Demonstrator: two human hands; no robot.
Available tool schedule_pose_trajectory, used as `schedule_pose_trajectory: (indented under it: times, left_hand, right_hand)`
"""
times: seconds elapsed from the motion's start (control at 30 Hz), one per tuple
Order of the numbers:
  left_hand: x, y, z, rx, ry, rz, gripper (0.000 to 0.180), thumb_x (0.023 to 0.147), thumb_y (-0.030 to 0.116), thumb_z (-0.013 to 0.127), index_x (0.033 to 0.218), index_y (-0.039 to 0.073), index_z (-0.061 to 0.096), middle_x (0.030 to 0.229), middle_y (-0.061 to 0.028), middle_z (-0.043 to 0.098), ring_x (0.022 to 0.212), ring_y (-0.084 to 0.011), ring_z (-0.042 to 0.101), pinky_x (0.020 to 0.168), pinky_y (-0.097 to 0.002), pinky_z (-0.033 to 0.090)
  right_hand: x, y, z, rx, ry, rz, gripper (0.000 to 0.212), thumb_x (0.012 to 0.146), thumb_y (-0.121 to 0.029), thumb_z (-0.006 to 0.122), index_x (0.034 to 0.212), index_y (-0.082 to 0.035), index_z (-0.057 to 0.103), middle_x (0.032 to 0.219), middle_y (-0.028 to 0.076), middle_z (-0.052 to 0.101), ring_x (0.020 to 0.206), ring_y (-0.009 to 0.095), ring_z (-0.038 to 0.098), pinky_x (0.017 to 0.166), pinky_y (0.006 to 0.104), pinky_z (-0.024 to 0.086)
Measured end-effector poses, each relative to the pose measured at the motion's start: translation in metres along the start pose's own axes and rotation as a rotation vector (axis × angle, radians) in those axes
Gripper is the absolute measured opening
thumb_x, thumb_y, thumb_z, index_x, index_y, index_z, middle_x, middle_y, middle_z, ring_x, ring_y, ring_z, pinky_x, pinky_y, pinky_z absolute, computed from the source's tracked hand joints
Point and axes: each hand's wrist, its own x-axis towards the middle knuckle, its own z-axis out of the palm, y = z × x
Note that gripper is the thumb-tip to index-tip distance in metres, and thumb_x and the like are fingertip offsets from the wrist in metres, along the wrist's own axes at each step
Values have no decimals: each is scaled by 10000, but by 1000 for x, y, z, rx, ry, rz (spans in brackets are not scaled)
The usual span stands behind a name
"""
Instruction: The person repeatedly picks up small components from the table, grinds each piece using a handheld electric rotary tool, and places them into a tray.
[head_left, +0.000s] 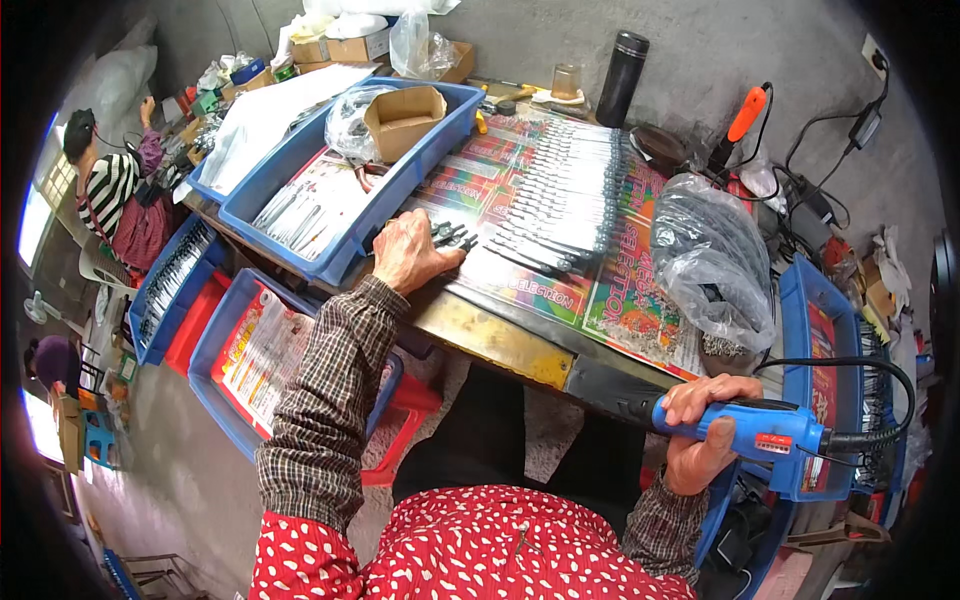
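My right hand (705, 425) is wrapped round a blue electric screwdriver (745, 432), a cable leaving its right end and its dark front end pointing left along the table edge. At the front of the table, my left hand (408, 252) is curled over several small dark-ended metal pieces (452, 236); they stick out between thumb and fingers, and the fingertips are partly hidden. To the right of that hand, slim silvery pieces with dark ends (560, 200) lie side by side in a long row on a colourful printed sheet (480, 190).
A blue tray (335, 270) with thin metal pieces and an open cardboard box (403, 120) stands left. A clear plastic bag of dark parts (712, 260) lies right. Behind are a black flask (622, 80) and an orange-handled tool (745, 115). More blue bins (215, 360) sit below.
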Motion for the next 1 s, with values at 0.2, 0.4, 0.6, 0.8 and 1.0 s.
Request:
schedule_pose_trajectory:
  times: [0.2,0.4,0.6,0.8,1.0]
  left_hand:
    - [0,-1,0,-38,54,41,520,608,413,702,817,-31,529,774,-205,604,761,-338,610,700,-397,487]
    - [1,-6,5,-96,45,124,343,678,277,685,824,0,547,760,-184,609,752,-340,605,672,-411,467]
    - [1,-7,12,-131,67,194,306,659,235,687,791,8,530,794,-180,594,775,-346,589,686,-421,462]
    - [-3,0,11,-73,115,191,276,636,189,681,782,5,536,798,-178,595,748,-348,595,674,-419,474]
    - [-7,7,4,-120,74,161,326,627,173,679,870,8,537,803,-183,612,760,-337,609,686,-406,483]
  right_hand:
    - [2,-1,2,-31,26,-11,418,803,-361,628,914,-37,386,616,67,450,515,159,473,508,304,442]
    - [1,-1,3,-35,50,-4,436,788,-379,647,908,-45,395,611,60,458,507,157,470,502,299,435]
    - [1,-1,5,-45,60,-3,452,781,-398,654,905,-47,397,600,55,456,495,153,464,496,295,430]
    - [1,-1,7,-55,64,1,452,781,-402,655,898,-47,400,600,55,460,492,151,467,490,291,429]
    - [1,-1,7,-58,73,-8,458,779,-406,657,899,-45,401,601,56,460,489,150,467,488,291,429]
